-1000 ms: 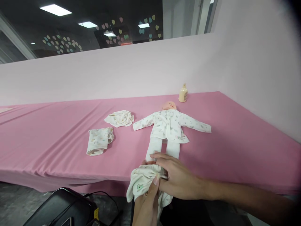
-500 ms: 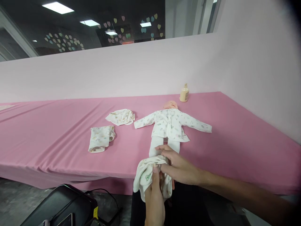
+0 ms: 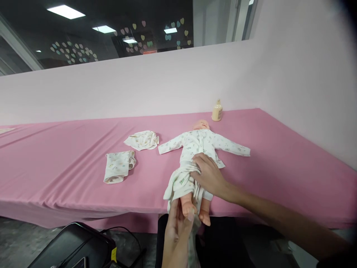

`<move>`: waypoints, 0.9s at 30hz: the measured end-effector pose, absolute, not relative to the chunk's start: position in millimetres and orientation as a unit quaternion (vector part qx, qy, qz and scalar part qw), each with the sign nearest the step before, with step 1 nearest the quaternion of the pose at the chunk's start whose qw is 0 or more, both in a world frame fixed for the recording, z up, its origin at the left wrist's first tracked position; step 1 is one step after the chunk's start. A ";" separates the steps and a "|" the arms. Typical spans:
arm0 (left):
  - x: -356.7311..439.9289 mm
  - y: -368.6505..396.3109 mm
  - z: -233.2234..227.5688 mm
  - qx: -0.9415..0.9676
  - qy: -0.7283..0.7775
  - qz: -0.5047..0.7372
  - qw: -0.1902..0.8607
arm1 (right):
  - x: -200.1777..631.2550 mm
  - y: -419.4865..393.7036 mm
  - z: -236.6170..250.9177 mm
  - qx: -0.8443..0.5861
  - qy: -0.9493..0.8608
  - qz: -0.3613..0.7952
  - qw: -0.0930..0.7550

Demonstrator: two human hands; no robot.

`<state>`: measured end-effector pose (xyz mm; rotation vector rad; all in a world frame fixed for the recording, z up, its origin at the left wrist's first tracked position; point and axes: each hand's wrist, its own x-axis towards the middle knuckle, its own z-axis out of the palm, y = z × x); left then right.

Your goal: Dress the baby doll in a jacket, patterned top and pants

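The trousers now sit bunched high on the doll, near its waist, where half a second ago they were gathered below its feet at the bench edge. Both bare feet now poke out past the cloth. The right hand has moved up the doll and pinches the trouser band at its hip, fingers closed on the fabric. The left hand has come up from below and closes thumb and fingers around one foot at the bench's near edge.

The doll lies on its back, arms spread, head toward the wall. A pink sheet covers the bench. Two folded garments lie to the doll's left, well apart from it, and a small bottle stands just beyond its head by the pale pink wall. Above the wall, dark glass shows heart stickers and ceiling lights. A black chair sits on the floor below.
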<state>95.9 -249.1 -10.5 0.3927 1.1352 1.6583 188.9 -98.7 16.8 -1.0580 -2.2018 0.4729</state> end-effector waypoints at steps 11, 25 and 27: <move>78.5 -225.5 -3.5 0.249 0.637 0.676 0.274 | 217.7 -107.8 29.3 -0.349 -0.815 0.410 0.215; 6.3 -197.8 -20.4 0.324 0.742 0.575 0.113 | 175.2 -83.7 47.4 -0.176 -0.674 0.670 0.256; 7.5 -202.5 -29.3 0.338 0.749 0.561 0.100 | 162.2 -83.7 55.9 -0.175 -0.634 0.702 0.273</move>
